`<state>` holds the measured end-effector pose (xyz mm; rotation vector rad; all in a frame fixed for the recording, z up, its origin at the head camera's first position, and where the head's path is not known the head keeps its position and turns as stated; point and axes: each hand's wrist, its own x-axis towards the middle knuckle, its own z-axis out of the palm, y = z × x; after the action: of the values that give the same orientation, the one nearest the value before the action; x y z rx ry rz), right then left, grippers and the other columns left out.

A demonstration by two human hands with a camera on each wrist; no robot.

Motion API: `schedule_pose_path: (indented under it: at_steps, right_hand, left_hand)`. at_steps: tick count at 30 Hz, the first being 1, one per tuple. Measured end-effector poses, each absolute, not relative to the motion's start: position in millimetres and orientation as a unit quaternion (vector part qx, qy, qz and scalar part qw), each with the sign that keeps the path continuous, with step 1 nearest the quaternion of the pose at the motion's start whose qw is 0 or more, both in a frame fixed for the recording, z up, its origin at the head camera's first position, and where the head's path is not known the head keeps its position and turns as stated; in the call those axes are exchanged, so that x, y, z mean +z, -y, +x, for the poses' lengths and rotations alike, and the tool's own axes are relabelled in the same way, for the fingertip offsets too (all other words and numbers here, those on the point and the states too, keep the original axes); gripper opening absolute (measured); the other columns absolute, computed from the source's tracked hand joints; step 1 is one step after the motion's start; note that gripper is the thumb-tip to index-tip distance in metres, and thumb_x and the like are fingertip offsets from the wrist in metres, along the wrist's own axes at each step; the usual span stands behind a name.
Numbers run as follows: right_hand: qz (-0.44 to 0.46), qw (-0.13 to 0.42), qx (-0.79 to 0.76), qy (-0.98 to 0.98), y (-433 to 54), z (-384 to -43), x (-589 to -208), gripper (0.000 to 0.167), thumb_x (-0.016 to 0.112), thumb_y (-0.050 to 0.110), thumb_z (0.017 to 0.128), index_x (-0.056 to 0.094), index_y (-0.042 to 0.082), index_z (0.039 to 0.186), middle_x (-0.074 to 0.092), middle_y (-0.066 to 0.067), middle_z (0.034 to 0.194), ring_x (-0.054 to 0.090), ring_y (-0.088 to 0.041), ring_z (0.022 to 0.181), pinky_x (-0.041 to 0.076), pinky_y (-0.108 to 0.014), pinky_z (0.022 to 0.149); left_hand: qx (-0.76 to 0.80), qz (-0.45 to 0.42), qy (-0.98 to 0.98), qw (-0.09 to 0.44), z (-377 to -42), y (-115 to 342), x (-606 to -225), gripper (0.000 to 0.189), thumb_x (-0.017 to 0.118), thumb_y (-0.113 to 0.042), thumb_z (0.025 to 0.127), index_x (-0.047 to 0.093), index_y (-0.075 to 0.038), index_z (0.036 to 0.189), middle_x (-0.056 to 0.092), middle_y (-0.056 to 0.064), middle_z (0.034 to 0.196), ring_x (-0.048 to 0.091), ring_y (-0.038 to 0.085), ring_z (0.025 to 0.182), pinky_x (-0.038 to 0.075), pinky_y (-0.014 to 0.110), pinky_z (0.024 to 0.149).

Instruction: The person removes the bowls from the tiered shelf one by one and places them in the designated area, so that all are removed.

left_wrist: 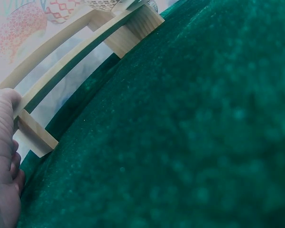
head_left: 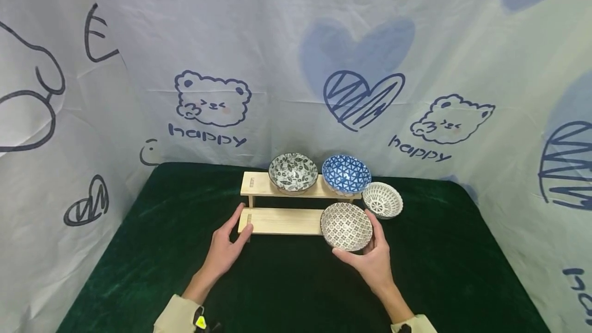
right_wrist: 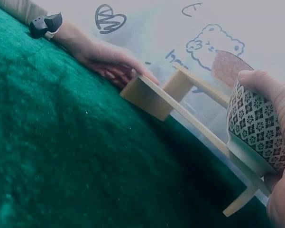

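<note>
A two-step wooden display stand point(head_left: 283, 221) stands on the green cloth. My left hand point(head_left: 223, 251) holds the left end of its lower step, thumb at the front corner and forefinger reaching along the side. At the right end of that step, my right hand point(head_left: 373, 265) grips a small bowl with a dark diamond-flower pattern point(head_left: 346, 226), thumb at the near rim and fingers round the right side. The right wrist view shows the base of this patterned bowl point(right_wrist: 251, 126) at the step's surface. On the upper step sit a grey leaf-patterned bowl point(head_left: 293, 172) and a blue triangle-patterned bowl point(head_left: 346, 174).
A white bowl with a slotted pattern point(head_left: 383, 200) is just right of the stand, beside my right fingertips. Dark green cloth point(head_left: 287, 287) covers the table. A pale printed curtain point(head_left: 287, 55) hangs behind and along both sides.
</note>
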<state>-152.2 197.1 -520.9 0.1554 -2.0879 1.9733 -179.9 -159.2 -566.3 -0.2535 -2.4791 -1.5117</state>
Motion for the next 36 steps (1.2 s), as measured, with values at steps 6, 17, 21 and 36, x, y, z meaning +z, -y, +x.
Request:
schedule_pose_path:
  at_steps: [6, 17, 21, 36]
  right_hand:
    - [0.047, 0.139, 0.674, 0.724, -205.4, -148.8, -522.3, 0.116, 0.091, -0.017, 0.065, 0.028, 0.002, 0.161, 0.038, -0.013, 0.161, 0.041, -0.028, 0.144, 0.038, -0.013, 0.112]
    - [0.037, 0.148, 0.674, 0.723, -220.5, -145.2, -519.2, 0.116, 0.089, -0.018, 0.065, 0.029, 0.004, 0.161, 0.038, -0.015, 0.16, 0.042, -0.027, 0.142, 0.041, -0.014, 0.111]
    - [0.03, 0.149, 0.669, 0.727, -225.1, -143.4, -517.4, 0.114, 0.089, -0.018, 0.067, 0.029, 0.006, 0.161, 0.037, -0.014, 0.161, 0.042, -0.027, 0.142, 0.041, -0.013, 0.11]
    - [-0.013, 0.175, 0.648, 0.741, -245.4, -147.1, -513.7, 0.107, 0.089, -0.012, 0.072, 0.03, 0.003, 0.16, 0.041, -0.012, 0.158, 0.045, -0.023, 0.138, 0.041, -0.009, 0.106]
  left_hand:
    - [-0.519, -0.088, 0.843, 0.108, -178.1, 161.7, -566.5, 0.068, 0.063, -0.034, 0.106, 0.036, -0.009, 0.163, 0.039, 0.007, 0.166, 0.038, 0.032, 0.152, 0.03, 0.059, 0.122]
    - [-0.516, -0.087, 0.846, 0.101, -179.2, 161.3, -566.8, 0.069, 0.063, -0.036, 0.106, 0.035, -0.01, 0.163, 0.038, 0.006, 0.167, 0.038, 0.031, 0.152, 0.03, 0.059, 0.122]
    - [-0.518, -0.086, 0.845, 0.097, -177.4, 161.4, -565.1, 0.07, 0.063, -0.036, 0.106, 0.034, -0.01, 0.164, 0.037, 0.007, 0.167, 0.038, 0.032, 0.152, 0.03, 0.059, 0.123]
    - [-0.524, -0.086, 0.842, 0.093, -178.7, 161.4, -564.9, 0.07, 0.063, -0.036, 0.106, 0.034, -0.011, 0.164, 0.037, 0.005, 0.167, 0.037, 0.031, 0.153, 0.029, 0.059, 0.123]
